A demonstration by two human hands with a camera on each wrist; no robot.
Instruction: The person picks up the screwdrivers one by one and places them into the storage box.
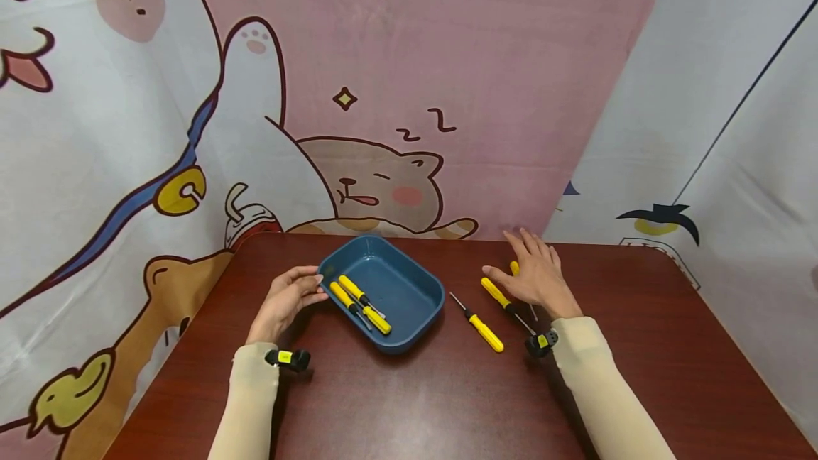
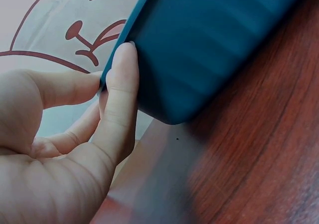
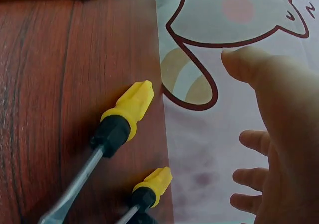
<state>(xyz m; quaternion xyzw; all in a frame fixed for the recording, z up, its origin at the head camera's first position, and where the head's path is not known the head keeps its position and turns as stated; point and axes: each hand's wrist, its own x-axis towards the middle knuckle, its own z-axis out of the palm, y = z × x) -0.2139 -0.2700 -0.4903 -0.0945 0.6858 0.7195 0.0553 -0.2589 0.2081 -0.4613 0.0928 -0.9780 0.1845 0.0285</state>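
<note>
My left hand (image 1: 284, 300) pinches the left rim of a blue rectangular tray (image 1: 409, 289). In the left wrist view, thumb and fingers grip the tray's edge (image 2: 199, 45) from both sides. Several yellow-handled screwdrivers (image 1: 342, 297) lie inside the tray, toward its left side. With fingers spread, my right hand (image 1: 538, 277) hovers over the table's back right part, holding nothing. Beneath it lie a screwdriver (image 1: 495, 292) and another one (image 1: 514, 268) partly hidden by the hand. A third screwdriver (image 1: 486, 333) rests between the tray and that hand.
The dark red wooden table (image 1: 396, 410) reaches back to a cloth backdrop (image 1: 498, 91) printed with cartoon animals. Each wrist wears a small black camera, the left one (image 1: 289, 359) below the left hand.
</note>
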